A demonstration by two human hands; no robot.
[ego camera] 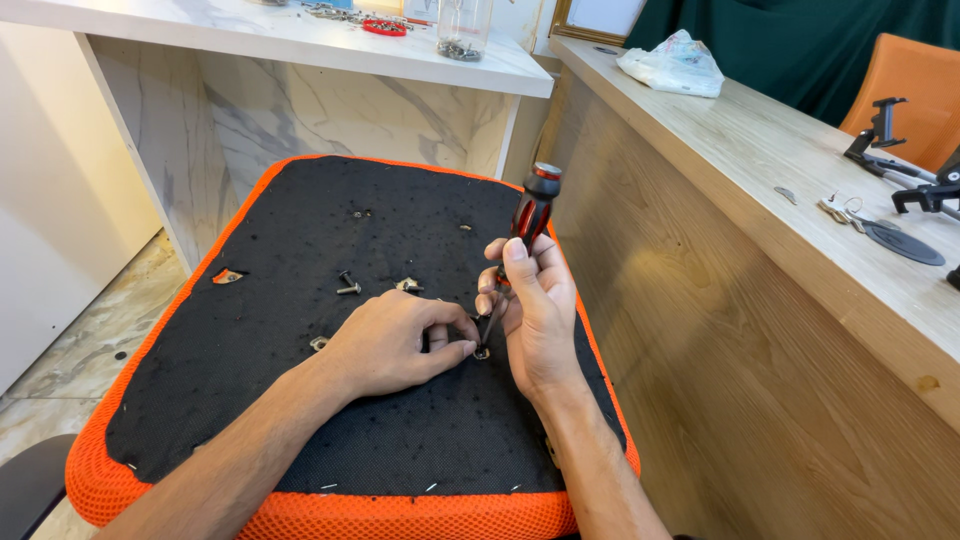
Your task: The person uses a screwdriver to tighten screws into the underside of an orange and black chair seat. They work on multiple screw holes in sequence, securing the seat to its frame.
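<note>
screwdriver (527, 222) stands upright in right hand (535, 310) grip, tip below.

L hand (400, 342) palm down, fingers pinched at tips; R hand (532, 305) upright, fingers curled shut, both forearms extended fwd.

Two hands (400, 345), one screwdriver (530, 215)

Single head-worn view, looking steeply down, close over the hands (470, 335)
</note>
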